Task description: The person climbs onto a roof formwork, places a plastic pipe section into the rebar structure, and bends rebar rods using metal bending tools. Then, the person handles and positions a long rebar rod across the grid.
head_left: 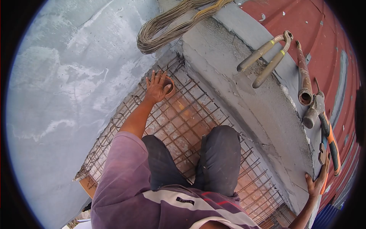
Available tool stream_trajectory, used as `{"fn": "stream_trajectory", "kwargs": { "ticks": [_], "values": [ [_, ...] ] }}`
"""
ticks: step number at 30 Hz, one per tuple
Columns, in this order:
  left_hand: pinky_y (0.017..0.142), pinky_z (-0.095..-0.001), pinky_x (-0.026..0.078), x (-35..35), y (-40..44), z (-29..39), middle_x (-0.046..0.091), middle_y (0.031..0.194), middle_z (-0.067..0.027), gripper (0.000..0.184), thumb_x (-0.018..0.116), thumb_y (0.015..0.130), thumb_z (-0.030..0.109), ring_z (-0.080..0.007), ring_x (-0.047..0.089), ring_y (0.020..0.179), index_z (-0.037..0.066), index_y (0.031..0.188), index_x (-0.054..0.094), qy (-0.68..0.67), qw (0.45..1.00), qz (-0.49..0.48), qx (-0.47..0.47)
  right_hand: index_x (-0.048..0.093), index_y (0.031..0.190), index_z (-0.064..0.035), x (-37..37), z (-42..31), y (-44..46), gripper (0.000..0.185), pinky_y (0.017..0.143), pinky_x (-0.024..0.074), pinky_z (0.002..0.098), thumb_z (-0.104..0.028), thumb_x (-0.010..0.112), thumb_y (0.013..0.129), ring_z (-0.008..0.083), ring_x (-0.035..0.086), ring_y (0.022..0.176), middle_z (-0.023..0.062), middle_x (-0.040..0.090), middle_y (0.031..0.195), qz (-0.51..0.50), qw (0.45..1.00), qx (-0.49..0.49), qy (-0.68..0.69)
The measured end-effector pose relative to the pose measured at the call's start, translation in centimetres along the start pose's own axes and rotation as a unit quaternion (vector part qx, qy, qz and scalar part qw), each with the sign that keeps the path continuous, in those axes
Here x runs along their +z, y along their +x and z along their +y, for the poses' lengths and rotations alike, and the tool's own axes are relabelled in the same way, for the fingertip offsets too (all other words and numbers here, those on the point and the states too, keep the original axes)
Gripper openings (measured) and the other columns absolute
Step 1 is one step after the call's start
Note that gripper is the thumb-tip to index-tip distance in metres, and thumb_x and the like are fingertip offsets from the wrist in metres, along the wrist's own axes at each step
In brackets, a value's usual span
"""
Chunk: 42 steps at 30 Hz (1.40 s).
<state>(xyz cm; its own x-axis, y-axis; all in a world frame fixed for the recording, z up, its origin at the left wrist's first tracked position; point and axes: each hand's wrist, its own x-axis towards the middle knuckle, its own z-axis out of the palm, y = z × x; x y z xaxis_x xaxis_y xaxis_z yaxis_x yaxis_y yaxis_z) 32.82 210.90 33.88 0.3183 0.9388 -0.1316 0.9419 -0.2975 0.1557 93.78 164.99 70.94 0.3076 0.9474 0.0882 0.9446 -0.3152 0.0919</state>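
Note:
My left hand [155, 90] is open with its fingers spread, resting against the rim of a short orange-brown pipe [170, 91] that stands in the rebar grid [187, 110]. At the lower right, my right hand [315, 186] lies on the edge of the concrete ledge [244, 87], thumb apart from the fingers. Its fingertips are close to pliers with orange and black handles [334, 147]. Beside that hand shows part of an orange handle [323, 187]. Farther up the ledge lie a hammer [313, 113], a rusty metal tube [304, 76] and end-cutting pincers [267, 59].
A bundle of tie wire [152, 40] hangs over the concrete at the top. A smooth grey wall [65, 95] rises on the left. Red corrugated roofing [328, 49] lies beyond the ledge on the right. My knees [221, 149] are over the rebar.

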Motion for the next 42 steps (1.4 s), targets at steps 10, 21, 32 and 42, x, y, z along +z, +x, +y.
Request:
{"fn": "stream_trajectory", "kwargs": {
  "ticks": [10,21,32,42],
  "values": [
    [0.125,-0.0645,0.014,0.9,0.2,-0.7,0.027,0.168,-0.0152,0.067,0.045,0.104,0.054,-0.0425,0.018,0.156,0.028,0.163,0.03,-0.059,0.998,0.038,-0.003,0.045,0.153,-0.0049,-0.1,-3.3,-0.7,0.087,0.117,0.0352,0.0587,-0.067,0.061,0.094,0.0404,0.041,0.145,0.0207,0.045,0.153,0.169,0.965,-0.106,-0.171],
    [0.123,-0.0669,0.016,1.1,0.5,-1.5,0.025,0.169,-0.0126,0.07,0.052,0.1,0.045,-0.0456,0.02,0.155,0.03,0.164,0.028,-0.045,0.998,0.047,0.004,0.069,0.111,-0.0097,4.7,-32.8,4.0,0.037,0.096,0.0528,0.0529,-0.026,0.085,0.082,0.0368,0.06,0.115,0.0169,0.058,0.122,0.269,0.888,-0.308,0.212],
    [0.121,-0.0714,0.011,0.6,1.3,-2.2,0.012,0.173,-0.0141,0.111,0.062,0.081,0.078,-0.0458,0.012,0.157,0.031,0.168,0.01,-0.058,0.996,-0.061,-0.002,0.069,0.125,-0.0021,-14.2,-20.3,8.4,0.062,0.101,0.0477,0.0481,-0.051,0.077,0.088,0.0336,0.062,0.121,0.0258,0.065,0.124,0.128,0.981,0.074,-0.125],
    [0.125,-0.0662,0.007,-1.5,1.6,-1.7,0.005,0.175,-0.0094,0.147,0.079,0.055,0.084,-0.0418,0.005,0.159,0.033,0.168,0.0,-0.072,0.988,-0.133,-0.021,0.074,0.111,0.0028,-13.7,-13.8,9.2,0.066,0.085,0.0552,0.0433,-0.055,0.082,0.08,0.0318,0.073,0.091,0.019,0.075,0.093,0.056,0.998,0.039,0.008]
  ]
}}
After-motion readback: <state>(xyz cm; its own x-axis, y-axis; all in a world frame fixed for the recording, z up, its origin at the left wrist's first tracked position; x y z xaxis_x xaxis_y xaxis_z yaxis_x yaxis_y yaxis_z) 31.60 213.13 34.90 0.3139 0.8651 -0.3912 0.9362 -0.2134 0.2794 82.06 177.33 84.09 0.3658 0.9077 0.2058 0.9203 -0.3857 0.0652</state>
